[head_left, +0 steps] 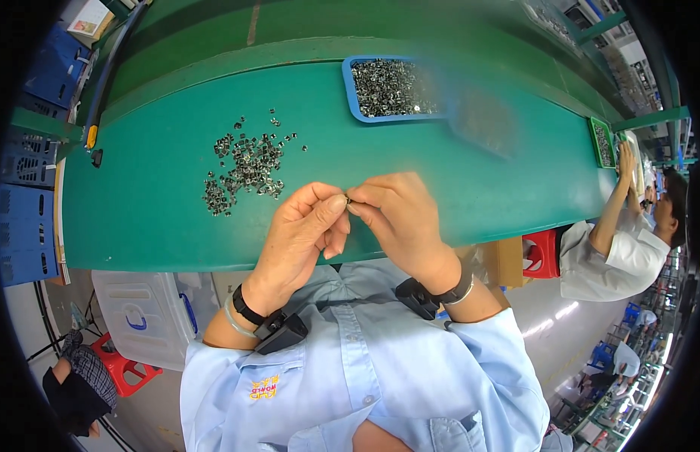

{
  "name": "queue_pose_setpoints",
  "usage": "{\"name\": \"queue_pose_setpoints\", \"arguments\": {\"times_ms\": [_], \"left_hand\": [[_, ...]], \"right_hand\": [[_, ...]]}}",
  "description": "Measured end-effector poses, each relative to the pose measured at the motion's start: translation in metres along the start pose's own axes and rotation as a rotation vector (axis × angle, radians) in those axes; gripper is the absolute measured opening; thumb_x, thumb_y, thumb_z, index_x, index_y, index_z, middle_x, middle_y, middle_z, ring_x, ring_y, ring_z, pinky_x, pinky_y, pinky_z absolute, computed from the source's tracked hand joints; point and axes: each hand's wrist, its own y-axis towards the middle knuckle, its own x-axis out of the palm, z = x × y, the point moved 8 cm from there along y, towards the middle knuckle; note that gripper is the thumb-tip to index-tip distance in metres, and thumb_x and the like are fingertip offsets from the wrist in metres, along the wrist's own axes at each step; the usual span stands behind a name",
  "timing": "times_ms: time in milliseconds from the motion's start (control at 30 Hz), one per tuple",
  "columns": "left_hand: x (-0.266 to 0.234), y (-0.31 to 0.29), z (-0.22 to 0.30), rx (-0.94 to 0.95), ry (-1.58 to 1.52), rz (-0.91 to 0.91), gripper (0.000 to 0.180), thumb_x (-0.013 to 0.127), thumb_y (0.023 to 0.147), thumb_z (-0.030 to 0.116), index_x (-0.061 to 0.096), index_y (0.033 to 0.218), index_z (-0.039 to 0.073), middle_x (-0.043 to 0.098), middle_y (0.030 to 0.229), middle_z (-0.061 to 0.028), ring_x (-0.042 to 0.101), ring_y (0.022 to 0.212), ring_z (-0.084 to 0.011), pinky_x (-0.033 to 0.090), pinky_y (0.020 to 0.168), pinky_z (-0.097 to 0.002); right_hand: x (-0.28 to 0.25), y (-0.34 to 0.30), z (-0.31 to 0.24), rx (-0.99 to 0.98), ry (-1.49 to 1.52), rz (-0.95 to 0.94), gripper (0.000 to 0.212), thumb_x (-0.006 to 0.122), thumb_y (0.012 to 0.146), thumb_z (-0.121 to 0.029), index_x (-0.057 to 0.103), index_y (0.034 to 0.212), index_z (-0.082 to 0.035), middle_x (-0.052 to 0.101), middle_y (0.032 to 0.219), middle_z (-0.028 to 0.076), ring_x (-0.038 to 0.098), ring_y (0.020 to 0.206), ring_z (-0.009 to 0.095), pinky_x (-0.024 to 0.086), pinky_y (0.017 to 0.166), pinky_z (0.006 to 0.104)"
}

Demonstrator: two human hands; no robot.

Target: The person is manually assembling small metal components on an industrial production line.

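Note:
Both my hands meet over the near edge of the green table, fingertips almost touching. Between them is a tiny dark metal part (pixel 348 200), mostly hidden by the fingers. My left hand (pixel 308 226) pinches it between thumb and forefinger, with the other fingers curled. My right hand (pixel 399 215) closes its thumb and forefinger on the same spot from the other side. To the left and farther away, a loose pile of small shiny metal parts (pixel 248 166) lies spread on the table. A blue tray (pixel 352 98) full of similar parts stands at the far middle.
A smeared, see-through tray-like shape (pixel 482 124) shows right of the blue tray. A green tray (pixel 602 143) stands at the table's right end, near a co-worker (pixel 621 248). A clear lidded bin (pixel 143 313) and a red stool (pixel 124 369) are below left; blue crates (pixel 26 233) line the left.

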Motion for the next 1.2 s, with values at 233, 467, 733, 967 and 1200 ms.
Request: {"name": "queue_pose_setpoints", "arguments": {"times_ms": [233,467,733,967,1200], "left_hand": [[0.001,-0.003,0.007,0.042,0.014,0.042,0.018,0.055,0.095,0.020,0.056,0.099,0.003,0.059,0.076,-0.0040,0.051,0.055,-0.0082,0.038,0.046,-0.0204],[0.008,-0.007,0.008,0.027,-0.020,0.009,0.017,0.055,0.095,0.020,0.056,0.098,0.003,0.060,0.078,-0.0053,0.051,0.056,-0.0080,0.038,0.046,-0.0204],[0.006,-0.006,0.007,0.041,0.040,0.043,0.015,0.057,0.094,0.019,0.057,0.093,0.004,0.060,0.074,-0.0032,0.051,0.055,-0.0078,0.038,0.046,-0.0198],[0.003,-0.003,0.000,0.037,-0.031,-0.016,0.013,0.058,0.093,0.019,0.057,0.092,0.006,0.060,0.072,-0.0017,0.052,0.055,-0.0074,0.039,0.047,-0.0191],[-0.002,-0.003,0.011,0.119,0.244,0.102,0.015,0.056,0.094,0.020,0.055,0.090,0.006,0.059,0.071,-0.0018,0.051,0.055,-0.0077,0.039,0.049,-0.0191]], "right_hand": [[0.002,-0.003,0.002,0.006,0.056,0.016,0.021,0.072,0.071,-0.002,0.064,0.090,-0.008,0.063,0.087,0.005,0.059,0.078,0.023,0.046,0.069,0.0328],[0.003,-0.010,0.009,0.075,0.164,0.073,0.019,0.071,0.072,-0.001,0.065,0.089,-0.008,0.063,0.086,0.004,0.058,0.077,0.023,0.045,0.069,0.0325],[0.002,-0.012,0.001,0.011,0.083,0.073,0.019,0.072,0.072,-0.003,0.065,0.089,-0.009,0.063,0.087,0.004,0.057,0.078,0.022,0.045,0.068,0.0323],[0.002,-0.014,-0.001,0.017,0.111,0.088,0.019,0.072,0.072,-0.004,0.064,0.089,-0.009,0.062,0.085,0.004,0.057,0.078,0.022,0.045,0.068,0.0329],[0.001,-0.005,-0.004,-0.034,-0.030,0.010,0.019,0.071,0.073,-0.003,0.064,0.089,-0.009,0.062,0.085,0.004,0.057,0.076,0.022,0.045,0.067,0.0321]]}}
